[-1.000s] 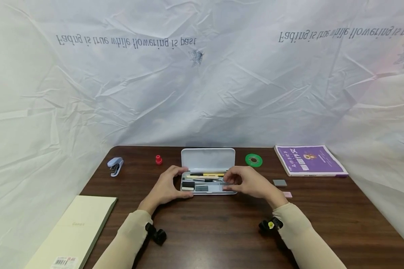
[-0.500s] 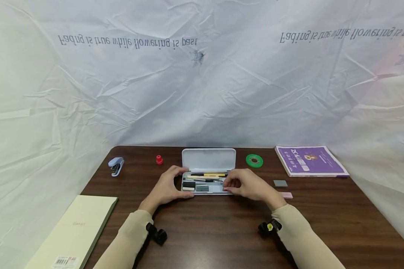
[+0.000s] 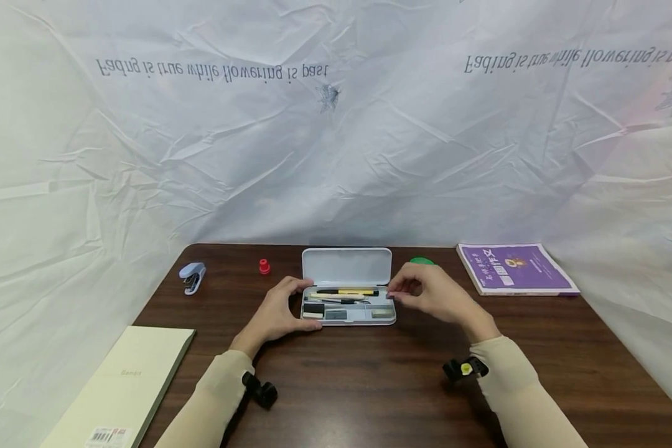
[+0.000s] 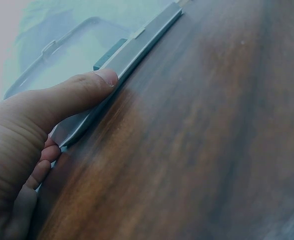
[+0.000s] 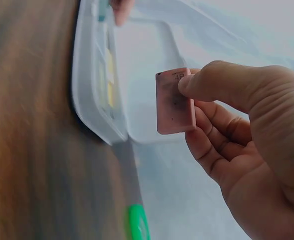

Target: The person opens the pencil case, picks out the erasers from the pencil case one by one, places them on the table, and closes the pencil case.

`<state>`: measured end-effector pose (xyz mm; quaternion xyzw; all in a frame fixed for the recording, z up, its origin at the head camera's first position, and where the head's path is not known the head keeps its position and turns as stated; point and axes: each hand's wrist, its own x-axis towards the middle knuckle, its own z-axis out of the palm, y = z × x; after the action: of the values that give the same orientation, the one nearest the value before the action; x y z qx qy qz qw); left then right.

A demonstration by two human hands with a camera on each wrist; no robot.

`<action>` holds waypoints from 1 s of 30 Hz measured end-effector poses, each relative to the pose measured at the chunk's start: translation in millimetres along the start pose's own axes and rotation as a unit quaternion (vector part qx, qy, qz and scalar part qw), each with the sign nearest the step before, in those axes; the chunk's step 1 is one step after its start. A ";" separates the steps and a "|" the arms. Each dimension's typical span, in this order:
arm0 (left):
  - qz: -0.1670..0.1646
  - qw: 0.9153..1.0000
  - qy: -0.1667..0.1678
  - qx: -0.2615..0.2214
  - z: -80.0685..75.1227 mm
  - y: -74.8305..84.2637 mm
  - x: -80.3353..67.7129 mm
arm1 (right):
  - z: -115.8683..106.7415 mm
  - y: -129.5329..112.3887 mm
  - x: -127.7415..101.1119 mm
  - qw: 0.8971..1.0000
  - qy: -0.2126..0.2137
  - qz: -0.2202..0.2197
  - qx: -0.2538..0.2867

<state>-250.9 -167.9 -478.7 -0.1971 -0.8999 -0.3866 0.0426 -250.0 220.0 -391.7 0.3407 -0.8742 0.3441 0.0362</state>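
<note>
A white pencil case (image 3: 347,266) stands open on the table with its lid raised. Inside lie a yellow pencil (image 3: 358,292), pens (image 3: 336,301), a black-and-white eraser (image 3: 313,310), a grey eraser (image 3: 336,314) and a pale block (image 3: 383,313). My left hand (image 3: 276,312) grips the case's left end, its thumb (image 4: 82,95) along the front edge. Between thumb and fingers my right hand (image 3: 434,295) pinches a pink eraser (image 5: 174,102). In the head view this eraser is small and partly covered, by the case's right end.
A light-blue stapler (image 3: 191,277) and a red bell-shaped piece (image 3: 264,266) stand left. A cream notebook (image 3: 123,379) lies front left, a purple book (image 3: 515,267) back right. My right hand partly hides a green ring (image 3: 422,261).
My right hand has risen from the case's right compartment and shifted right and back with the pink eraser, uncovering the pale block. The small pieces at right are now hidden. My left hand stays.
</note>
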 end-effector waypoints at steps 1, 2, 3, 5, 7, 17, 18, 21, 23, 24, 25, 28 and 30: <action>-0.001 1.000 -0.001 0.001 0.2 -0.3 -0.4 | -3.6 1.3 -1.7 1.000 0.008 0.007 -0.007; -0.001 1.000 -0.002 0.002 0.4 -0.6 -0.7 | -7.2 2.6 -3.7 1.000 0.015 0.014 -0.013; -0.001 1.000 -0.003 0.002 0.6 -0.9 -0.9 | -10.7 3.9 -5.8 0.999 0.022 0.021 -0.018; 0.000 1.000 -0.004 0.002 0.6 -0.9 -0.9 | -17.5 6.6 -10.0 0.999 0.031 0.035 -0.023; 0.003 1.000 -0.003 0.001 0.4 -0.7 -0.5 | -23.4 9.9 -13.9 0.998 0.039 0.045 -0.030; 0.014 1.000 0.000 -0.004 -1.2 -1.6 0.3 | -26.6 27.6 -20.1 0.995 0.035 0.077 -0.043; 0.014 1.000 0.000 -0.004 -1.1 -1.8 0.3 | -25.2 29.9 -19.8 0.995 0.031 0.079 -0.045; 0.014 1.000 -0.001 -0.004 -0.7 -2.6 0.1 | -21.2 36.5 -19.6 0.995 0.010 0.087 -0.053; 0.012 1.000 -0.002 -0.003 -0.6 -2.7 0.0 | -18.9 40.1 -19.8 0.994 -0.001 0.093 -0.060; 0.012 1.000 -0.003 -0.003 -0.5 -2.5 0.0 | -17.9 41.7 -20.0 0.993 -0.005 0.098 -0.064; 0.011 1.000 -0.004 -0.002 -0.6 -2.3 0.0 | -16.9 43.0 -20.3 0.993 -0.009 0.101 -0.065; 0.010 1.000 -0.005 -0.001 -0.8 -1.6 0.2 | -13.9 46.7 -21.0 0.991 -0.025 0.113 -0.062; 0.010 1.000 -0.005 -0.001 -0.9 -1.2 0.4 | -11.9 48.3 -21.3 0.991 -0.041 0.117 -0.055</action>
<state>-251.8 -169.1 -478.8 -0.2082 -0.8977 -0.3861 0.0415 -265.8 265.2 -416.9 0.2476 -0.9264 0.2828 -0.0212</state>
